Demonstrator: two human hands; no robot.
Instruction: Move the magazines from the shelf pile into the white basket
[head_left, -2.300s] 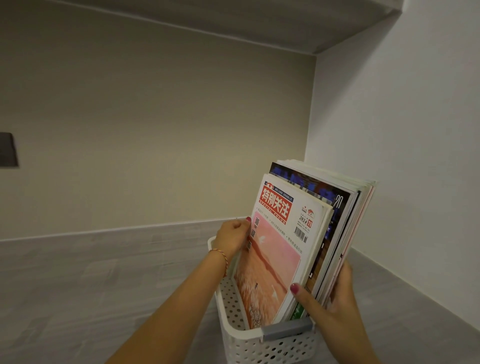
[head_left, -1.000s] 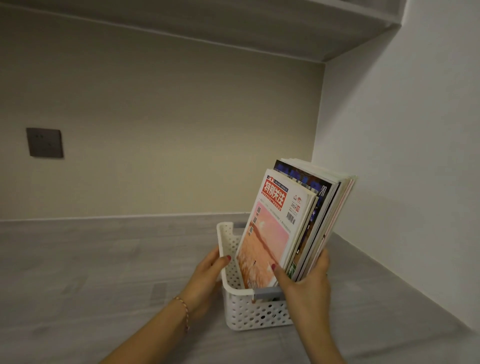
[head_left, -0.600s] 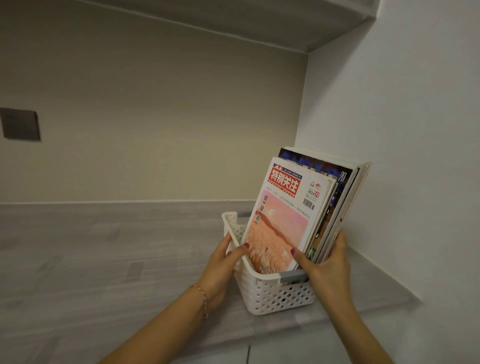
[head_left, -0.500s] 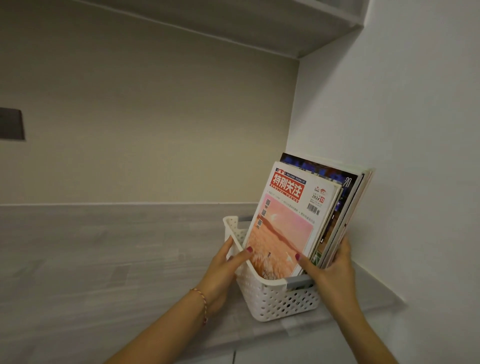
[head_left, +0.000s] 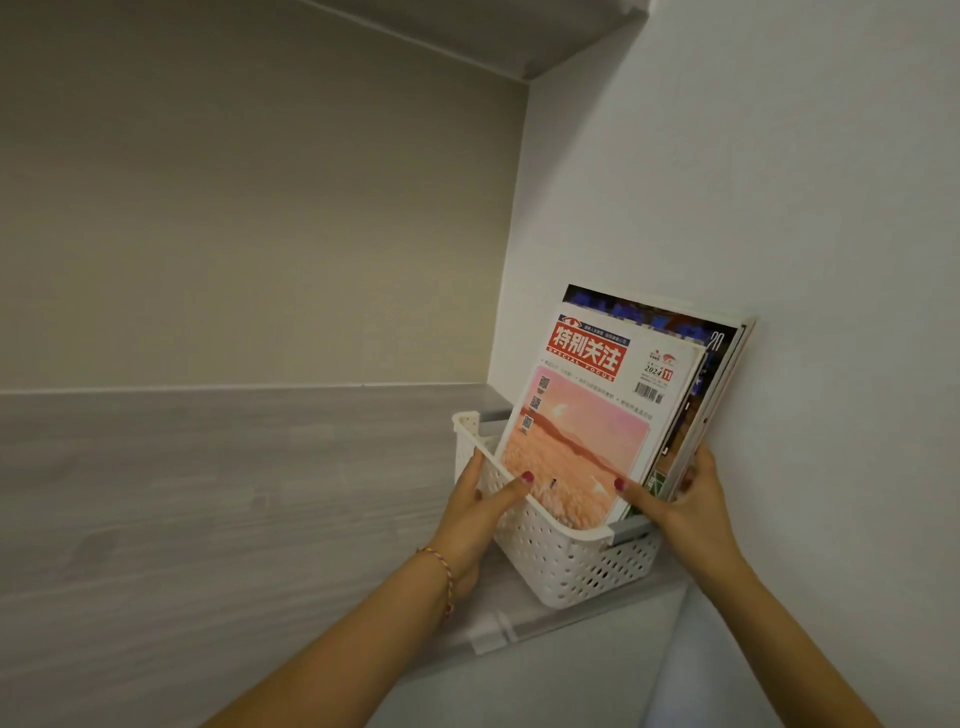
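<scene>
A white perforated basket (head_left: 571, 566) stands on the grey shelf at its right end, close to the side wall. Several magazines (head_left: 587, 431) stand upright in it, leaning right; the front one has a pink cover with a red title block. My left hand (head_left: 480, 512) grips the basket's left rim, thumb inside. My right hand (head_left: 680, 506) clasps the lower right edge of the magazine stack, thumb on the front cover, fingers behind.
The grey wood-grain shelf (head_left: 234, 493) stretches left of the basket. A white side wall (head_left: 779, 208) rises just right of the magazines, and an upper shelf (head_left: 519, 36) runs overhead. The shelf's front edge (head_left: 498, 631) lies just below the basket.
The basket with the magazines now sits nearer the right wall and the shelf's front edge. Both hands keep their holds. The dark wall plate has left the view.
</scene>
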